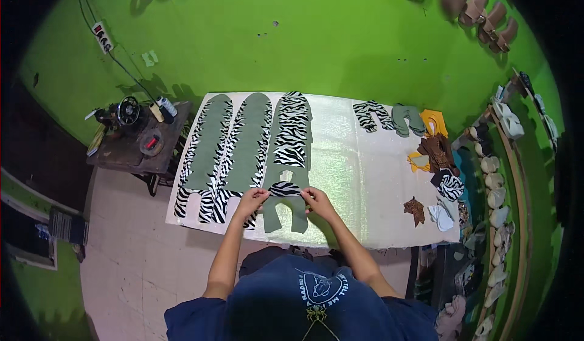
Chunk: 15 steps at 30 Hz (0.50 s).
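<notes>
Between my two hands a curved zebra-print fabric piece (285, 189) is stretched over a green U-shaped piece (272, 215) near the table's front edge. My left hand (252, 203) pinches its left end, and my right hand (317, 202) pinches the right end. Just beyond them, a column of overlapping zebra-print pieces (292, 131) lies on green ones. Left of that run two long columns, a far-left green column (208, 140) and a middle green column (246, 140), both with zebra print showing along their sides.
The pieces lie on a pale, shiny-covered table (365, 189). At its right are zebra cutouts (367, 119), green cutouts (406, 122), brown scraps (437, 152) and a brown spotted piece (414, 211). A sewing machine (115, 114) stands left; a shoe rack (517, 189) stands right.
</notes>
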{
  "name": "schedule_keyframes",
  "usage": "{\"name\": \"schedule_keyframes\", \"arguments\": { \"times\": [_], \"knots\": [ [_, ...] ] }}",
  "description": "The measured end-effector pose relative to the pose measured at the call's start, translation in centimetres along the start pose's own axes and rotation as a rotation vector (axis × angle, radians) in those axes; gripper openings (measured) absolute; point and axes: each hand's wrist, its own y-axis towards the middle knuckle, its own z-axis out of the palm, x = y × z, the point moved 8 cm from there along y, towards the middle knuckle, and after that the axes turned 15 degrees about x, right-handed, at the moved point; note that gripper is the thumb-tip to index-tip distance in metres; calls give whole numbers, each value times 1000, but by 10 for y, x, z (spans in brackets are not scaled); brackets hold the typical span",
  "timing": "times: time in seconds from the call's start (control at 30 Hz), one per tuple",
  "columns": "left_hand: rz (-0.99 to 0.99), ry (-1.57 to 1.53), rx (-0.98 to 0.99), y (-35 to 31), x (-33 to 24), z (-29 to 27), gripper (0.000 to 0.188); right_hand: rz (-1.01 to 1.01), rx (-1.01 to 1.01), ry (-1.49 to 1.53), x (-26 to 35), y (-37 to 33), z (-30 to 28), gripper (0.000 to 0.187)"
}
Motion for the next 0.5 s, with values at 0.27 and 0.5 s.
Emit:
{"name": "schedule_keyframes", "arguments": {
  "times": [0.27,0.5],
  "knots": [
    [38,206,189,53,-17,-9,19,60,-132,-71,-5,23,-25,23],
    [183,305,160,85,-30,-20,20,94,-152,-13,-3,43,-37,22]
  ]
}}
